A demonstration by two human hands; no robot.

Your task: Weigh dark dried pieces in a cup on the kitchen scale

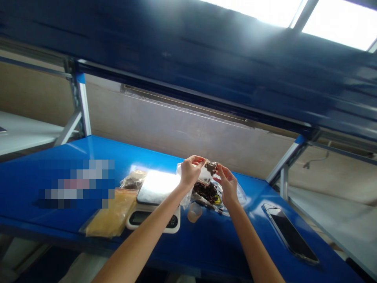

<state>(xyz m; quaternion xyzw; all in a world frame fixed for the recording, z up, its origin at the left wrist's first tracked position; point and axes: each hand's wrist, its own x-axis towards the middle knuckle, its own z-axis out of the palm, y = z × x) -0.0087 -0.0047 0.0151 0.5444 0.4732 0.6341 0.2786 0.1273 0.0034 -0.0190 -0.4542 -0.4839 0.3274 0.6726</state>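
Both my hands are raised over the blue table (206,243), pinching the top of a small clear plastic bag (209,169) that holds dark brown pieces. My left hand (190,171) grips its left edge with closed fingers. My right hand (226,184) pinches its right edge. Below them lies a larger clear bag of dark dried pieces (207,192). A white digital kitchen scale (154,198) sits just left of my left forearm. A small translucent cup (194,212) stands on the table between my forearms.
A flat yellow-orange bag (113,214) lies left of the scale, with another clear bag of brownish material (134,180) behind it. A black phone (290,232) lies at the right of the table. A dark blue shelf (206,59) hangs overhead on grey uprights.
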